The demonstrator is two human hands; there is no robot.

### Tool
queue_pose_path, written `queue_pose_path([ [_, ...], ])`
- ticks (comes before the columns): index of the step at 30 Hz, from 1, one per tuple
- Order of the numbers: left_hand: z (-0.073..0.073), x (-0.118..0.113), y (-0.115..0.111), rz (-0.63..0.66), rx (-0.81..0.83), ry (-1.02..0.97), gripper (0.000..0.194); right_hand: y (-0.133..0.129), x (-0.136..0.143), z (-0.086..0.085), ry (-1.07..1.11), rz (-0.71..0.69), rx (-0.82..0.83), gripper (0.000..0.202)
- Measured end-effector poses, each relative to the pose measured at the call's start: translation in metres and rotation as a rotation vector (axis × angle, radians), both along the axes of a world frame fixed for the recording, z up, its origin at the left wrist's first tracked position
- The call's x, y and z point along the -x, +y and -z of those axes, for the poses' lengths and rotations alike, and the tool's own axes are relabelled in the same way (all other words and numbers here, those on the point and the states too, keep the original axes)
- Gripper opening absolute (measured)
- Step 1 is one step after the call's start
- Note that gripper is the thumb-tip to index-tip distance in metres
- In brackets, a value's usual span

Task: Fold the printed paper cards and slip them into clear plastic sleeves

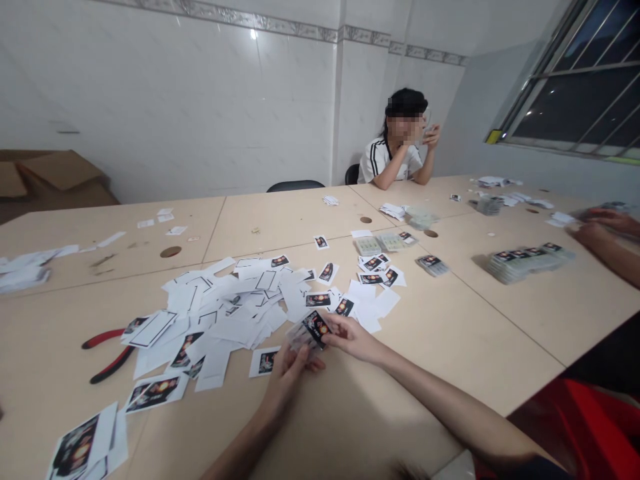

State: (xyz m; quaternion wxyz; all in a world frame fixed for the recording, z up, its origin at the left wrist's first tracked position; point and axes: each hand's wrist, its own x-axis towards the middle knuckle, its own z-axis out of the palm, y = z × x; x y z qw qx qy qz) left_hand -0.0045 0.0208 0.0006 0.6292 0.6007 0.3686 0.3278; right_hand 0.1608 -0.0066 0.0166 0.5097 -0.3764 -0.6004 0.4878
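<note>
A clear plastic case (299, 335) with a dark printed card (317, 327) at its top is held between my two hands above the near part of the table. My left hand (293, 363) grips the case from below and the left, thumb on its front. The fingers of my right hand (353, 337) pinch the card's right edge against the case. Just beyond my hands, a loose heap of white paper cards (250, 313) spreads out, some showing dark printed faces. One printed card (264, 362) lies right beside my left hand.
Red-and-black tool handles (111, 363) stick out from under the heap. Stacked clear cases (525, 263) and a smaller stack (433, 265) stand to the right. Another person (400, 147) sits across the table (475, 347); someone else's hands (607, 223) are at far right.
</note>
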Motion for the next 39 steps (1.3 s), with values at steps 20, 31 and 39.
queue_pose_path([
  [20,0.003,-0.003,-0.01,0.158,-0.164,0.125,0.035,-0.003,0.005,0.015,-0.053,0.119,0.109,0.025],
  [31,0.013,0.002,-0.012,0.156,-0.284,0.212,0.024,-0.007,0.013,0.019,-0.051,0.215,0.125,0.033],
  [39,0.01,0.003,-0.016,0.18,-0.545,0.368,0.017,-0.009,0.015,0.016,-0.038,0.233,0.153,0.041],
])
